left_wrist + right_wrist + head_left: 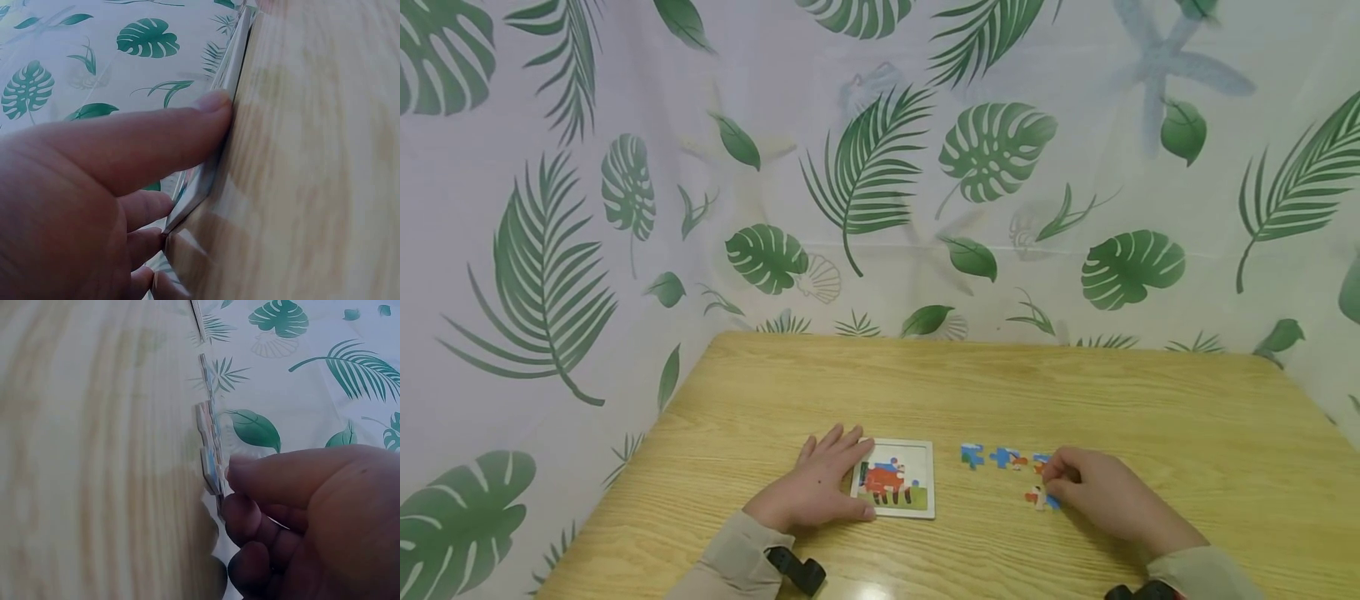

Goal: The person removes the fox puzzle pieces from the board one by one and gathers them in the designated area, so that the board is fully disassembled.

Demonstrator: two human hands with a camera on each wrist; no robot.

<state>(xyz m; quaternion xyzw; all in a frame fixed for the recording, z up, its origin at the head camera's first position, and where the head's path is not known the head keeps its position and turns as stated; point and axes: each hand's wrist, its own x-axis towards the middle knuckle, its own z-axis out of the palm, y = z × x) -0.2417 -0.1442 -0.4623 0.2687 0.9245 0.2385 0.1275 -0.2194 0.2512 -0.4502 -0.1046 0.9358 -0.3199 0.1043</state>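
A square puzzle tray (929,479) with a pale frame lies on the table, partly filled with pieces showing a red body and dark legs on green. My left hand (822,483) rests along its left side, fingers spread and thumb (194,119) on the near edge. To the right, my right hand (1097,492) has its thumb and curled fingers right at two loose puzzle pieces. Its forefinger overlaps a blue-and-red piece (1040,461); the thumb is beside a red, white and blue piece (1036,498). I cannot tell whether it pinches one.
A blue-and-green puzzle piece (972,455) and a blue-and-red one (1006,458) lie between the tray and the right hand. The wooden table (1000,383) ends at a leaf-patterned cloth (880,292) behind and at the left. Both wrists wear black devices (797,570).
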